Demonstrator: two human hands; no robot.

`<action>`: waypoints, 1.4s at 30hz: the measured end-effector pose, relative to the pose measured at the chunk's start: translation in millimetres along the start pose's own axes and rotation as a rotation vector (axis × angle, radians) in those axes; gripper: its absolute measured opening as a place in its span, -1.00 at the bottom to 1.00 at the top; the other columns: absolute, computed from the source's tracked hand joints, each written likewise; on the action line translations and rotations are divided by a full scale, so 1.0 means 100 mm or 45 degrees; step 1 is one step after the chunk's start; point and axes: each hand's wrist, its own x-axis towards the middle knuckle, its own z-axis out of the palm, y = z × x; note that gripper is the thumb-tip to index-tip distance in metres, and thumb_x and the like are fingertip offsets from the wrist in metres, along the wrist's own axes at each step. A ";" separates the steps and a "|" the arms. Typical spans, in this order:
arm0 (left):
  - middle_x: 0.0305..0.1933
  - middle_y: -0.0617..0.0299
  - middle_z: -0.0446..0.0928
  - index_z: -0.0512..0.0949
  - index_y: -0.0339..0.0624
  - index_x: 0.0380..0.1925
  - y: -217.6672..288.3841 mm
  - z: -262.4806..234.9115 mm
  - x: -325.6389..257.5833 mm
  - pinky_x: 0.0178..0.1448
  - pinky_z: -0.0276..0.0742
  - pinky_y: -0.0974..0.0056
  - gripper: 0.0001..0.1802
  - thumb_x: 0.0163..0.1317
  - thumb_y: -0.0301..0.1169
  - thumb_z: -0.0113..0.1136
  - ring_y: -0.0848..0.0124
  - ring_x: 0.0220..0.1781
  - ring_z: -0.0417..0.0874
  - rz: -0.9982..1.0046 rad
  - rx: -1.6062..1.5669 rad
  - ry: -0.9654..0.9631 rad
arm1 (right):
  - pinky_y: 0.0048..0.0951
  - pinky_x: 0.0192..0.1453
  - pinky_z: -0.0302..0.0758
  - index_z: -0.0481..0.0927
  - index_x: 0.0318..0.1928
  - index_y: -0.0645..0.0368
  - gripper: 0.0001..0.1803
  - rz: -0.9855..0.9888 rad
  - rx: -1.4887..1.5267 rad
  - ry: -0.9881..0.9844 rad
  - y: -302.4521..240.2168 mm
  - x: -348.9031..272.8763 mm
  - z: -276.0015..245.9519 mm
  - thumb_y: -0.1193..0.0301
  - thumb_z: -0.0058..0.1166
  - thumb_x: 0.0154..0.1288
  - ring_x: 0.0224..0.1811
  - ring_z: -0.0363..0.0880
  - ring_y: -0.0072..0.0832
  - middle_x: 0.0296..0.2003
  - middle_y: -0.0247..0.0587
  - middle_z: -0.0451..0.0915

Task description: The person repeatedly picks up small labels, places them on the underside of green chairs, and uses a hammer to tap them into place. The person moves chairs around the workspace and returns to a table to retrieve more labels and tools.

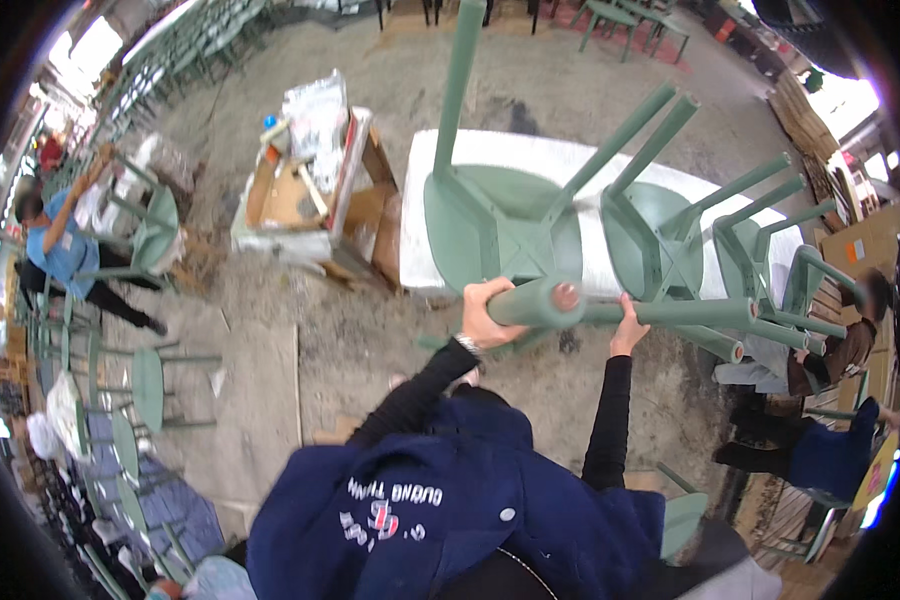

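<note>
An upside-down green chair [505, 215] rests seat-down on the white-covered table, its legs sticking up and outward. My left hand [483, 318] is closed around its near left leg [535, 303], whose brownish tip faces me. Farther right, my right hand [628, 328] wraps around a green chair leg [695, 312], apparently the near right leg of that same chair. Part of the grip on that leg is hidden behind it. A second upturned green chair [655, 230] stands close beside the first, its legs crossing near my right hand.
More upturned chairs [745, 250] line the white-covered table [425, 255] to the right. Left of it stands an open cardboard box [260, 205] with a hammer [312, 190] and plastic wrapping. A person in blue [65, 250] handles a chair at left; other people work at right.
</note>
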 end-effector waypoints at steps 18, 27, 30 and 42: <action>-0.14 0.20 0.57 0.52 -0.04 -0.22 -1.23 -0.87 -0.23 0.05 0.45 0.11 -0.57 -0.15 -0.24 0.36 0.13 0.00 0.56 0.022 0.268 -0.775 | -0.36 -0.12 0.54 0.52 0.03 0.19 -0.60 0.580 -0.378 -0.194 0.98 -0.52 0.32 0.23 0.16 0.27 -0.11 0.57 -0.39 -0.11 -0.22 0.57; -0.33 0.14 0.60 0.61 -0.17 -0.37 -2.22 -3.12 1.22 -0.12 0.53 0.23 -0.87 0.10 -0.37 0.26 0.24 -0.25 0.64 -0.249 0.605 -0.171 | -0.43 -0.28 0.49 0.50 0.04 0.19 -0.62 0.802 -0.822 -1.017 2.62 -1.87 0.48 0.24 0.05 0.32 -0.31 0.62 -0.44 -0.32 -0.19 0.64; -0.31 0.20 0.60 0.65 -0.08 -0.40 -2.74 -4.47 1.37 -0.08 0.53 0.16 -0.85 -0.04 -0.41 0.30 0.23 -0.18 0.62 -0.373 1.237 -0.592 | -0.37 -0.24 0.51 0.50 0.03 0.21 -0.62 0.407 -1.195 -1.032 1.66 -2.74 1.84 0.26 0.08 0.29 -0.29 0.64 -0.37 -0.30 -0.08 0.65; -0.41 0.21 0.66 0.59 -0.24 -0.41 -3.29 -5.09 1.54 -0.28 0.57 0.35 -0.89 0.06 -0.49 0.32 0.43 -0.38 0.68 -0.716 0.335 -0.581 | -0.29 -0.10 0.50 0.57 -0.08 0.16 -0.76 -0.524 -0.936 -1.205 -0.03 -3.37 4.90 0.41 0.12 0.24 -0.17 0.61 -0.20 -0.23 -0.11 0.63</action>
